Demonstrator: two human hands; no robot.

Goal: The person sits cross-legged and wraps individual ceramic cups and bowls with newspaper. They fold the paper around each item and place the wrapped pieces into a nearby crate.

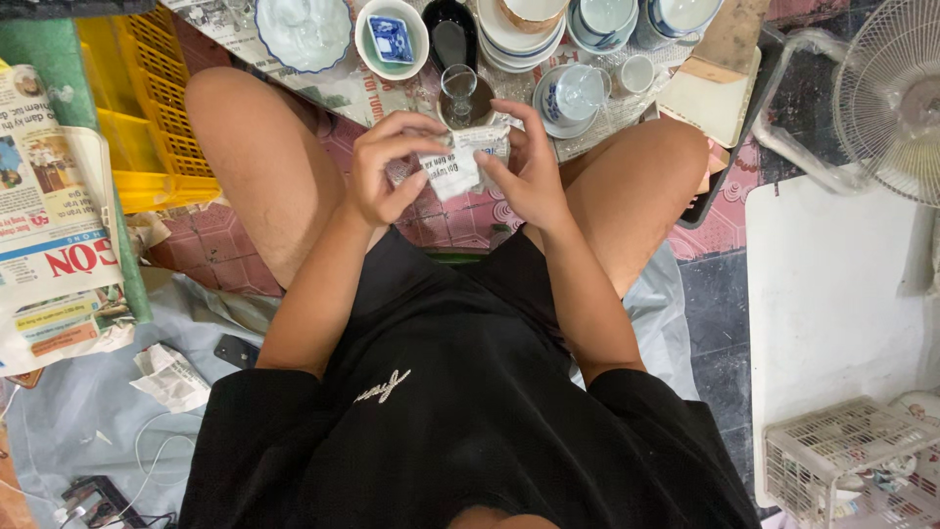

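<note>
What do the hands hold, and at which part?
Both the left hand and right hand hold a piece of newspaper, gripping its two side edges.

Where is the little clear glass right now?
In the head view, the clear glass sits top centre, just above the piece of newspaper held between the left hand and right hand, in front of stacked bowls.

Yellow crate (147, 118) left; white fan (896, 93) right; newspaper stack (49, 216) left.
</note>
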